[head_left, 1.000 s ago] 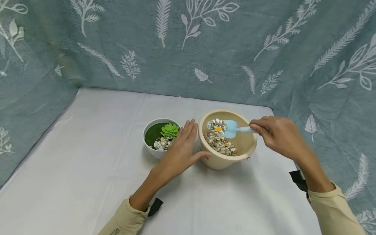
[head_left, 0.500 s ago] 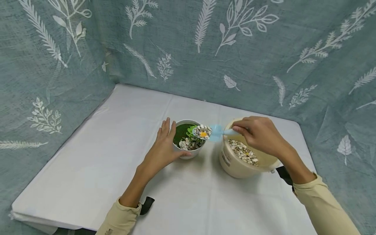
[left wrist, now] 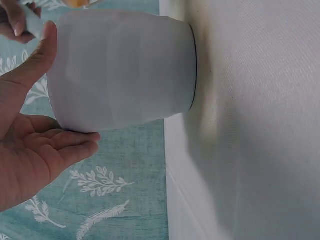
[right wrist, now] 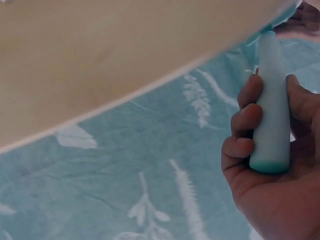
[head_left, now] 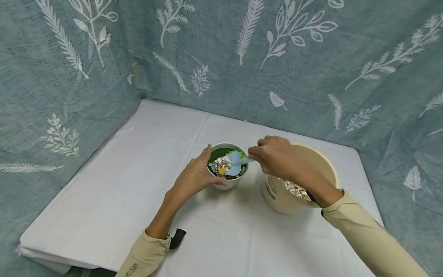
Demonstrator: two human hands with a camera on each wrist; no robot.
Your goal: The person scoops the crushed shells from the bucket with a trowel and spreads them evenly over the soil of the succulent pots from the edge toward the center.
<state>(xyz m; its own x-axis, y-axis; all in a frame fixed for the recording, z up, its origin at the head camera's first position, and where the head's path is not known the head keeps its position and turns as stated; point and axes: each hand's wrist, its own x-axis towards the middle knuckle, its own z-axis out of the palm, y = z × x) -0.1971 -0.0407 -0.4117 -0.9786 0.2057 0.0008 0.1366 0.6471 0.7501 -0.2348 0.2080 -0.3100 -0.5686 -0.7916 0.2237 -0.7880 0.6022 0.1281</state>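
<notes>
A small light-blue hand trowel [head_left: 235,163], heaped with shells or small stones [head_left: 220,164], is over the white plant pot [head_left: 223,186]. My right hand [head_left: 282,159] grips its handle [right wrist: 272,110], fingers curled round it in the right wrist view. My left hand [head_left: 194,173] holds the pot, thumb and fingers on opposite sides near the rim; the left wrist view shows the pot wall [left wrist: 125,70] between them. Green filling [head_left: 221,149] and part of a green succulent [head_left: 242,154] show inside; the trowel hides the rest.
Right of the pot stands a beige bucket [head_left: 282,204] with more shells or stones [head_left: 294,189] in it, partly covered by my right arm. The white-clothed table [head_left: 138,173] meets a teal leaf-print curtain [head_left: 221,88] behind.
My right hand has carried the loaded trowel left from above the bucket to over the pot. My left hand has gone from beside the pot to holding it. The head view has shifted.
</notes>
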